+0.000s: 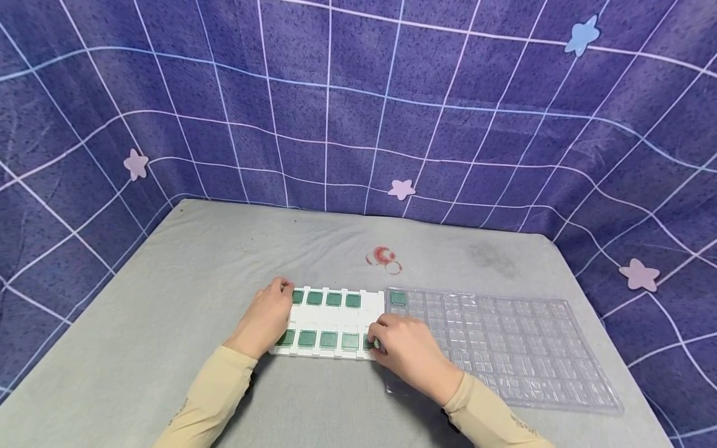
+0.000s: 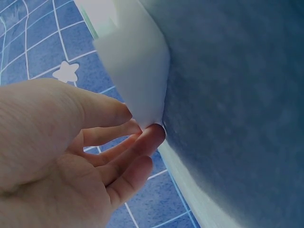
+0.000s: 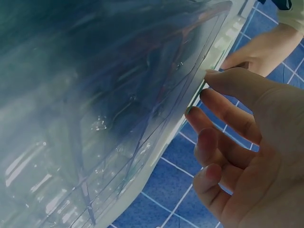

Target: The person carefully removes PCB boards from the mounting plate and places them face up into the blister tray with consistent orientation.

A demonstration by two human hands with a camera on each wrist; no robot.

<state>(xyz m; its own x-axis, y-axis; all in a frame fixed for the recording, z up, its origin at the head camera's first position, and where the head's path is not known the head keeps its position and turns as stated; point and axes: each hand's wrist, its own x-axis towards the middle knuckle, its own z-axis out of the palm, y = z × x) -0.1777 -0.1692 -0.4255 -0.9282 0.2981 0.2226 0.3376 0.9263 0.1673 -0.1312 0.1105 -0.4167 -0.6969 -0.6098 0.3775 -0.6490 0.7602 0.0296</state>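
- The left hand (image 1: 266, 317) is at the left end of a long white holder (image 1: 322, 318), its grip closed with thumb and fingers on the holder's edge.
- The right hand (image 1: 406, 348) reaches over the holder's right end, its grip pinching a small square green circuit board (image 1: 367, 343) between thumb and fingertips; that board is at the right end of the near row, partly hidden by the fingers.
- In the near row, four more green boards (image 1: 328, 340) lie left of the pinched one.
- Four green boards (image 1: 333, 300) show in the far row, the leftmost partly covered by the left hand; bare white follows at the right.
- Just right of the holder lies a clear plastic compartment tray (image 1: 515, 348), with one green board (image 1: 398, 298) in its far-left compartment.
- Both lie on a grey cloth-covered surface (image 1: 168, 311), near red ring-like marks (image 1: 383, 255).
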